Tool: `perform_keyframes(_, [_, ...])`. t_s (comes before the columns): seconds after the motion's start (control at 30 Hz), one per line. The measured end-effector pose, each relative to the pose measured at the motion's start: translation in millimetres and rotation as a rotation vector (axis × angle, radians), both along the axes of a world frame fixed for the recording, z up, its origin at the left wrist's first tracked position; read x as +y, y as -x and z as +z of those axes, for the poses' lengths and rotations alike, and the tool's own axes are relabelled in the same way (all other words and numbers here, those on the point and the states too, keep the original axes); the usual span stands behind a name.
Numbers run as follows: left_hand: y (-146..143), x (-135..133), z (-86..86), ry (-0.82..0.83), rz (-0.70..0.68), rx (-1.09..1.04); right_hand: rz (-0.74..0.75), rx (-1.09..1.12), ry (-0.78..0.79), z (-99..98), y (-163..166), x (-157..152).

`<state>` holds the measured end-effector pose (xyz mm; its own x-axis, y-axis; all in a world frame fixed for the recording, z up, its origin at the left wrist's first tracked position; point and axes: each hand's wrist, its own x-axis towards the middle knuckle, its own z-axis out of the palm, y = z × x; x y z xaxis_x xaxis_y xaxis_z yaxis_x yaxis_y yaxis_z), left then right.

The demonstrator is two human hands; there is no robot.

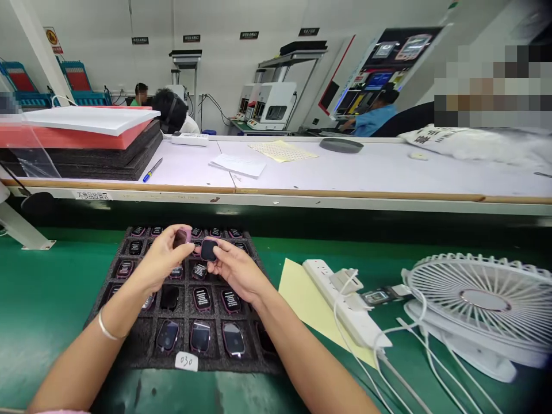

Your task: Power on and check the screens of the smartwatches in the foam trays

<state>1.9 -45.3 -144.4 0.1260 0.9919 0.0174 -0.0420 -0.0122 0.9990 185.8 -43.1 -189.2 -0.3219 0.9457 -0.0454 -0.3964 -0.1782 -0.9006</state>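
A black foam tray [129, 356] lies on the green bench in front of me, its pockets filled with several small pink-edged watch bodies [201, 298]. My left hand [161, 259] is closed on one dark watch body [181, 237], held above the tray's far half. My right hand [235, 269] pinches another watch body [209, 250], its dark square face turned up. The two hands nearly touch over the tray. A white tag marked 030 [186, 361] sits at the tray's near edge.
A yellow sheet [302, 299], a white power strip [345, 305] with cables and a white desk fan [478, 305] lie to the right. Beyond, a raised white shelf [345, 172] carries foam sheets [81, 144], papers and a pen. Other people sit at the back.
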Motion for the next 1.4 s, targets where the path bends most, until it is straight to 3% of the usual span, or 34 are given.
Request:
perform_keyframes(0.1, [-13,12,-22.7,-0.101,0.059,0.118,0.020,0.134,0.093,-10.0,-8,6])
perform_keyframes(0.23, [-11,12,-52.0,-0.159,0.093,0.245,0.061,0.129,0.122,-26.7,-6,5])
perform_keyframes(0.37, [-6,9,-65.0,-0.150,0.108,0.298,0.081,0.116,0.149,-38.1,-2,4])
perform_keyframes(0.97, [-6,4,-68.8,-0.159,0.088,0.350,0.151,0.210,0.123,-36.5,-5,0])
perform_keyframes(1.2, [-9,3,-65.5,-0.166,0.073,0.255,0.189,0.208,0.113,-34.3,-5,-3])
perform_keyframes(1.4, [-11,1,-62.6,-0.174,0.100,0.307,0.183,0.229,0.112,-33.6,-4,-3])
